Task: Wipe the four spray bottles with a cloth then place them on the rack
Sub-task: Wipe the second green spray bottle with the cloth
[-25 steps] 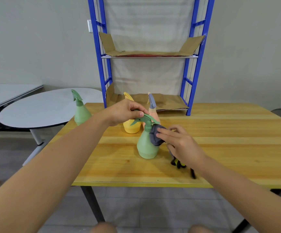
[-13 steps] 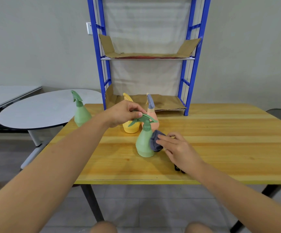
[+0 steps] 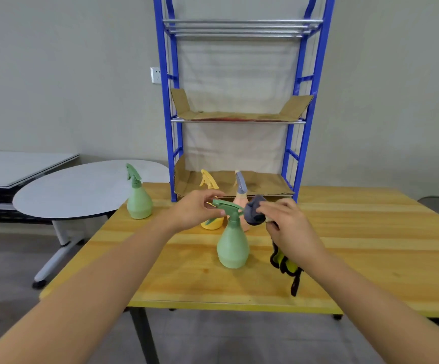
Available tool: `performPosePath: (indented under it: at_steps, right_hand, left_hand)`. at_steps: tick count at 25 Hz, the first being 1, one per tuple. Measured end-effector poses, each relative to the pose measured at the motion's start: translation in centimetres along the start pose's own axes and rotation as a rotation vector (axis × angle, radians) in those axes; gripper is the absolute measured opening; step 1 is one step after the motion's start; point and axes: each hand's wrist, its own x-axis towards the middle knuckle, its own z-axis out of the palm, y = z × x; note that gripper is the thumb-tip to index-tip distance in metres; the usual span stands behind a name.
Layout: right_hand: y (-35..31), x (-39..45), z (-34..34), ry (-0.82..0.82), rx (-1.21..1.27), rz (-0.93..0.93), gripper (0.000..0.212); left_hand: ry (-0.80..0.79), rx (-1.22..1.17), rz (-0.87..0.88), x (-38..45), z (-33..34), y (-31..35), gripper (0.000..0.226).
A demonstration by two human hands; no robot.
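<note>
A green spray bottle (image 3: 232, 245) stands upright near the middle of the wooden table (image 3: 370, 245). My left hand (image 3: 194, 211) pinches its nozzle head. My right hand (image 3: 289, 227) presses a grey cloth (image 3: 253, 213) against the bottle's neck and head; a yellow and black part of the cloth hangs below the hand. Behind stand a yellow bottle (image 3: 210, 181) and a pink bottle with a grey nozzle (image 3: 240, 191), both partly hidden. A second green bottle (image 3: 138, 199) stands at the table's far left corner. The blue rack (image 3: 295, 143) rises at the back.
The rack's lower and middle shelves are lined with brown cardboard (image 3: 260, 182); its top shelf is bare metal bars. A round white table (image 3: 81, 187) stands left of the wooden table, with a grey bench further left. A wall socket (image 3: 155, 74) is beside the rack.
My right hand has slid the cloth up from the bottle's body to its neck and nozzle head. My left hand keeps its hold on the nozzle. The view has tilted up.
</note>
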Motion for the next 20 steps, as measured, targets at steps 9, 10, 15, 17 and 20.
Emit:
performPosePath:
  at_steps: [9, 10, 15, 17, 20]
  right_hand:
    - [-5.6, 6.1, 1.2, -0.123, -0.123, -0.002, 0.04]
    - [-5.2, 6.1, 1.3, -0.168, -0.159, 0.03, 0.04]
    - [-3.8, 5.2, 0.8, -0.248, -0.264, 0.172, 0.039]
    - [-5.5, 5.7, 1.5, -0.152, -0.157, 0.07, 0.035]
    - [-5.7, 5.3, 2.5, -0.161, -0.19, -0.016, 0.033]
  left_hand:
    - [0.151, -0.154, -0.015, -0.3, 1.2, -1.2, 0.018]
    - [0.152, -0.167, -0.014, -0.3, 1.2, -1.2, 0.016]
    - [0.171, -0.201, -0.02, -0.4, 1.8, -1.1, 0.013]
    - [0.17, -0.203, -0.006, -0.3, 1.9, -0.9, 0.013]
    - [0.167, -0.173, -0.007, -0.4, 1.5, -1.1, 0.013]
